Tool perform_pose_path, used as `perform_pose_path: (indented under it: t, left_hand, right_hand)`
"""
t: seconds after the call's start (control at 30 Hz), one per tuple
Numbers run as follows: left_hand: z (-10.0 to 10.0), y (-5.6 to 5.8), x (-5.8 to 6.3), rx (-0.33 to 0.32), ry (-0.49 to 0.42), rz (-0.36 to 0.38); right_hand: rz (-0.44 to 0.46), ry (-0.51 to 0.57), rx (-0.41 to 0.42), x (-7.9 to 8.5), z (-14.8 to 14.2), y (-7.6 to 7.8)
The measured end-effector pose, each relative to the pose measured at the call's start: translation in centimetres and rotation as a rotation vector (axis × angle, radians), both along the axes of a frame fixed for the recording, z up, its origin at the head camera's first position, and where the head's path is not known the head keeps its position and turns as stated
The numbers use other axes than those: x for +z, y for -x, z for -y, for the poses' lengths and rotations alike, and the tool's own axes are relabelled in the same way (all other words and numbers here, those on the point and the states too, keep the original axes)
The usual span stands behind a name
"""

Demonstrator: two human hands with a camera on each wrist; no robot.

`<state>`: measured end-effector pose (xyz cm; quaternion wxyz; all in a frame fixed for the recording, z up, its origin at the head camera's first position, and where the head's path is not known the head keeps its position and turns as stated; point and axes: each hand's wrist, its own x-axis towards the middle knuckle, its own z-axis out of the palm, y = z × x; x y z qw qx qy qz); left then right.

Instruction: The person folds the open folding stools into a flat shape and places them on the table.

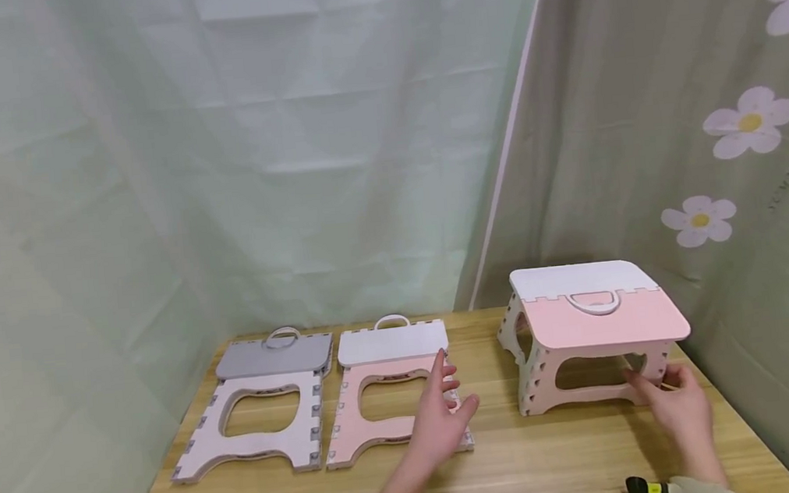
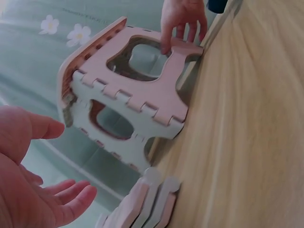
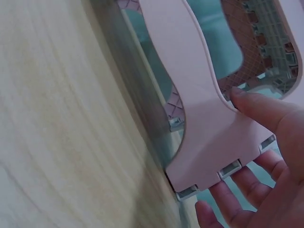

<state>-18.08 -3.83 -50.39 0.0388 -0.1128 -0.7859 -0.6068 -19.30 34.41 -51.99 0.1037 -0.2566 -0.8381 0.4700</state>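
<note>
An opened folding stool (image 1: 606, 326) with a pink and white seat and a small white handle stands at the right of the table. At its front right leg, my right hand (image 1: 683, 405) grips the pink panel, thumb inside the cutout and fingers round the outer edge, as the right wrist view shows. My left hand (image 1: 438, 423) is held out with its fingers extended and nothing in it. It overlaps the folded pink and white stool (image 1: 382, 345) in the head view. Farther left lies a second folded stool (image 1: 270, 357), grey and white.
Curtains (image 1: 329, 142) hang behind and at both sides of the wooden table (image 1: 518, 455), close to its edges. A black strap end with a yellow label (image 1: 648, 490) shows at the right sleeve.
</note>
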Motion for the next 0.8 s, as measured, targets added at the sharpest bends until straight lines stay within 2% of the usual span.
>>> perform_pose_path:
  t: [0.23,0.47,0.63,0.8]
  left_hand:
    - [-1.6,0.2,-0.3,-0.033,-0.043,0.008]
    - [-2.8,0.2,-0.8,-0.042,-0.013,0.018]
    - [-3.9,0.0,-1.1,-0.074,-0.029,0.079]
    - [-4.9,-0.3,-1.4,-0.106,-0.002,0.093]
  right_hand:
    - [0.067,0.039,0.089,0.6,-0.3,0.1]
    - [0.103,0.02,0.165,1.2,0.0,0.2]
    - [0.15,-0.014,0.22,1.3,-0.2,0.0]
    - [0.181,-0.027,0.294,1.1,-0.6,-0.2]
